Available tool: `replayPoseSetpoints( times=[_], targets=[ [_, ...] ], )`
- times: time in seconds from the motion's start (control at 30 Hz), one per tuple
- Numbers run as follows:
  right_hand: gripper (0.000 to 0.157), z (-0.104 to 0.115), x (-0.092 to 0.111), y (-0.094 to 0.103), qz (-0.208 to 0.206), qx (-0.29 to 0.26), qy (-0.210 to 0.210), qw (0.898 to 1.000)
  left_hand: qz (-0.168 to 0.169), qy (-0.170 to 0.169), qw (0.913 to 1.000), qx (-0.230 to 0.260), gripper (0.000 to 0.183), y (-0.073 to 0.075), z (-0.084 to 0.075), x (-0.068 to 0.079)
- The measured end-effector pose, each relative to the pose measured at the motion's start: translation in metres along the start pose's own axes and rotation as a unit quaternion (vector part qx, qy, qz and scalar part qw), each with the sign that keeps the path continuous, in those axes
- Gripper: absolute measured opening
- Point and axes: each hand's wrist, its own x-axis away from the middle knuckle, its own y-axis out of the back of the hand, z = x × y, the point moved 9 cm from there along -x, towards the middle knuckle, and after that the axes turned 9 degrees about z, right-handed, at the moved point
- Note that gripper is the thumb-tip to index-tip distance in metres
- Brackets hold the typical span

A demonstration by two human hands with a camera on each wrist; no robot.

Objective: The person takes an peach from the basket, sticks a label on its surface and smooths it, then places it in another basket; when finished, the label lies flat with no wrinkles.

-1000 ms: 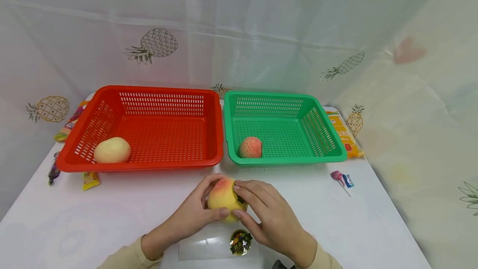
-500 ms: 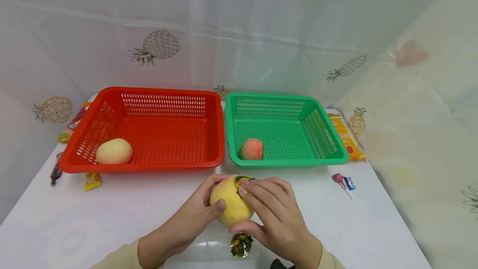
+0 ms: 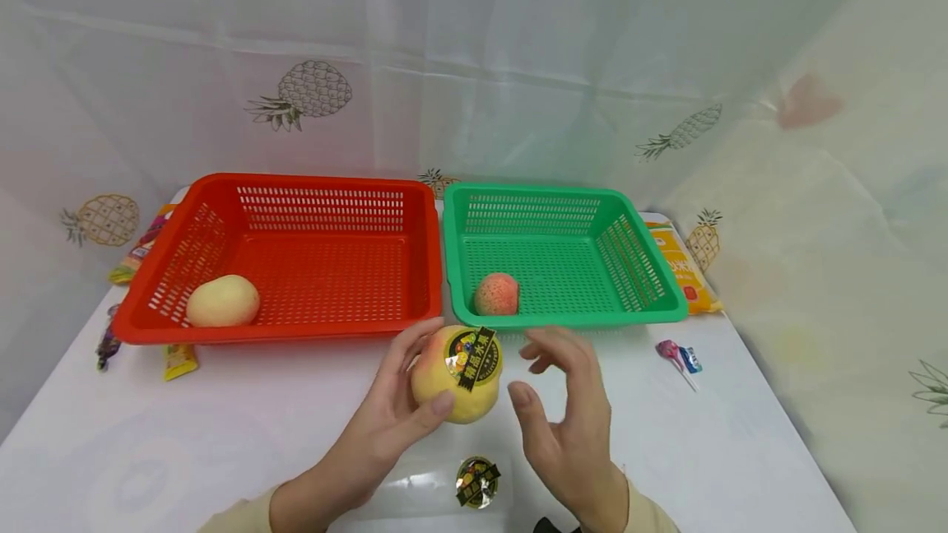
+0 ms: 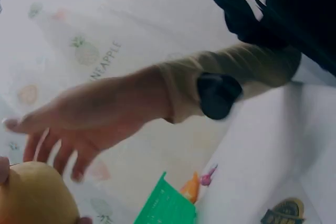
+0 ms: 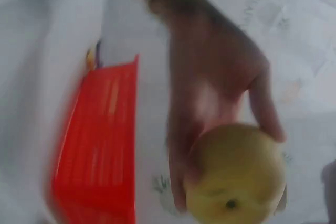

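Observation:
My left hand (image 3: 392, 405) grips a yellow peach (image 3: 437, 381) with a red blush, held up in front of the two baskets. A round black-and-gold sticker (image 3: 472, 358) with a banner across it lies on the peach's upper right face. Just right of the fruit is my right hand (image 3: 566, 426), its fingers loosely bent and nothing between them. The right wrist view shows the peach's stem end (image 5: 231, 203) from the other side. On the table below, a second sticker of the same kind (image 3: 477, 482) sits on a clear backing sheet (image 3: 403, 488).
A red basket (image 3: 318, 331) at back left contains a pale peach (image 3: 224, 300). Beside it, a green basket (image 3: 578, 319) contains a pink peach (image 3: 497, 294). Candies lie near the baskets, including a lollipop (image 3: 670, 350) at right. An orange packet (image 3: 681, 266) lies behind the green basket.
My right hand has come off the peach and moved right, away from the sticker. The left hand has raised the peach slightly and turned it, so the sticker now faces the head camera.

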Motion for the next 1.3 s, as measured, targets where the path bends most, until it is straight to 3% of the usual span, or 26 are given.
replayPoseSetpoints(
  times=[0.03, 0.07, 0.13, 0.17, 0.23, 0.4, 0.53, 0.7, 0.87, 0.97, 1.13, 1.3],
  targets=[
    [0.037, -0.013, 0.003, -0.007, 0.039, -0.030, -0.072, 0.996, 0.003, -0.024, 0.9994, -0.023, 0.061, -0.003, -0.004, -0.001],
    [0.039, -0.025, 0.007, -0.016, 0.081, -0.052, -0.141, 0.985, 0.007, -0.048, 0.9978, -0.044, 0.061, -0.006, -0.007, -0.001],
    [0.043, -0.041, 0.018, -0.034, 0.154, -0.095, -0.240, 0.954, 0.009, -0.085, 0.9922, -0.091, 0.061, -0.010, -0.012, -0.001],
    [0.044, -0.045, 0.022, -0.040, 0.182, -0.099, -0.271, 0.940, 0.004, -0.094, 0.9890, -0.114, 0.060, -0.012, -0.013, -0.001],
    [0.043, -0.049, 0.027, -0.048, 0.208, -0.106, -0.296, 0.926, -0.012, -0.114, 0.9784, -0.172, 0.059, -0.014, -0.015, -0.002],
    [0.038, -0.051, 0.026, -0.051, 0.199, -0.099, -0.294, 0.930, -0.076, -0.137, 0.9403, -0.302, 0.057, -0.013, -0.011, -0.001],
    [0.034, -0.053, 0.025, -0.049, 0.177, -0.118, -0.296, 0.931, -0.115, -0.159, 0.9243, -0.327, 0.058, -0.013, -0.007, 0.002],
    [0.027, -0.049, 0.022, -0.046, 0.138, -0.171, -0.275, 0.936, -0.139, -0.183, 0.9189, -0.321, 0.054, -0.017, -0.008, 0.006],
    [0.020, -0.046, 0.023, -0.047, 0.121, -0.234, -0.248, 0.932, -0.153, -0.167, 0.9186, -0.324, 0.053, -0.020, -0.008, 0.009],
    [0.017, -0.048, 0.025, -0.048, 0.124, -0.254, -0.261, 0.923, -0.157, -0.146, 0.9227, -0.321, 0.054, -0.019, -0.007, 0.010],
    [0.008, -0.053, 0.030, -0.052, 0.130, -0.296, -0.299, 0.898, -0.161, -0.105, 0.9323, -0.306, 0.053, -0.015, -0.002, 0.008],
    [0.009, -0.060, 0.036, -0.055, 0.145, -0.292, -0.340, 0.882, -0.162, -0.092, 0.9366, -0.296, 0.051, -0.011, 0.000, 0.007]
  ],
)
